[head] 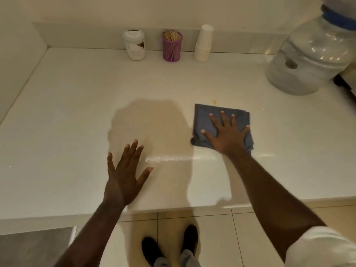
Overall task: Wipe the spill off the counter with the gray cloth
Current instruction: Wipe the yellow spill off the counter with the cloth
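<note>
The gray cloth [203,116], folded into a square, lies flat on the white counter [73,112] right of centre. My right hand [227,136] presses down on it, palm flat and fingers spread, covering its near half. A small yellow-orange spot [214,102] sits on the counter just beyond the cloth's far edge. A thin wet, shiny streak [163,159] runs across the counter between my hands. My left hand [123,174] rests flat on the bare counter to the left, fingers apart, holding nothing.
Against the back wall stand a white lidded tub [134,45], a purple mesh cup of wooden sticks [172,47] and a stack of white paper cups [203,44]. A large clear water bottle [310,58] fills the far right corner. The counter's front edge [173,209] drops to a tiled floor.
</note>
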